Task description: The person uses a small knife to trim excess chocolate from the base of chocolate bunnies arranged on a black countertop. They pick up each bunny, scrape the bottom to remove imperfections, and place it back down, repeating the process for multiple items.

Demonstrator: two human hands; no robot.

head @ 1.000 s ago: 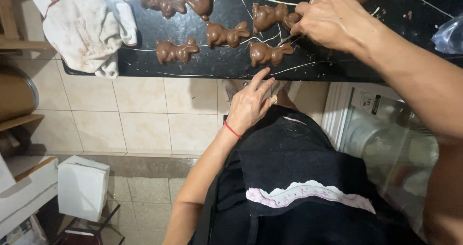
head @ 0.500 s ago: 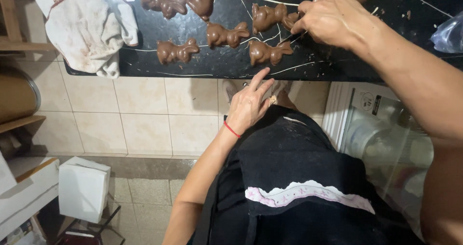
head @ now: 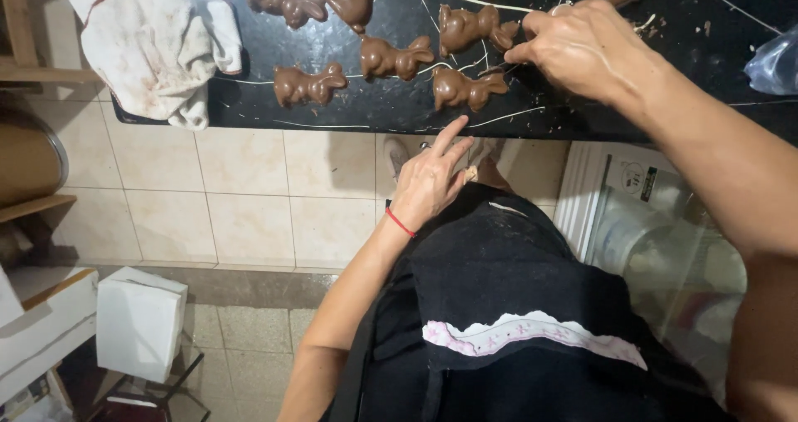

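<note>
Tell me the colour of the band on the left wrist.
Red: a thin band below the left hand, in the head view.

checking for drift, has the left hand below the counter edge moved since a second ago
No. The left hand keeps its place just under the black counter's edge, below the same chocolate rabbit.

There is only one view, from a camera on the person's head. It looks steeply down, close over the near edge of the glossy black stone counter (head: 374,110). Below this edge it reaches the beige tiled floor (head: 249,326).
</note>
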